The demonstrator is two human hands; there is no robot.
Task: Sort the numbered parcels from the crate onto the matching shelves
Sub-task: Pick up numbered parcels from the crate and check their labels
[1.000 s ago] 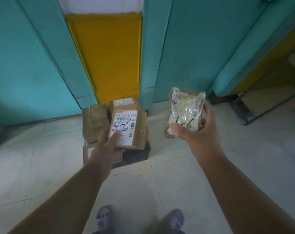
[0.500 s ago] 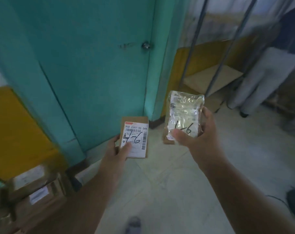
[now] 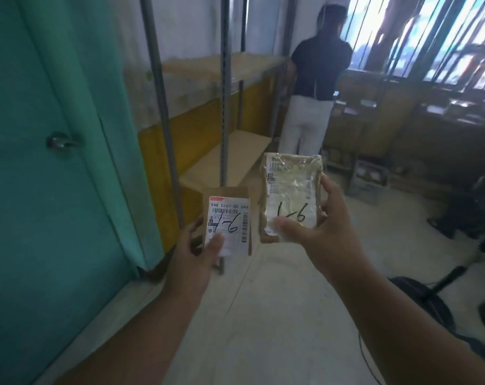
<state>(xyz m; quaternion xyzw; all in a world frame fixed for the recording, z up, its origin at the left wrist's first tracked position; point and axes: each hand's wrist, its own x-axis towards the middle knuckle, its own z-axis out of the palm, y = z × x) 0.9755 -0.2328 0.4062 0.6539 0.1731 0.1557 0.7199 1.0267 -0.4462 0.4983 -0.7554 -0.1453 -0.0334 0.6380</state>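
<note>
Two parcels: both upright, long axes vertical, labels facing the camera, each hand-marked "1-6", side by side in front of the shelf rack (image 3: 230, 151).
Left hand (image 3: 192, 262): grips the cardboard parcel (image 3: 228, 220), thumb on its white label, low beside the rack's front post.
Right hand (image 3: 323, 229): grips the taped parcel (image 3: 291, 195), thumb at its bottom edge, just right of the other.
Rack: two bare wooden boards.
Door (image 3: 41, 162): teal, left of rack.
Person (image 3: 316, 79): one, back turned, beyond rack.
</note>
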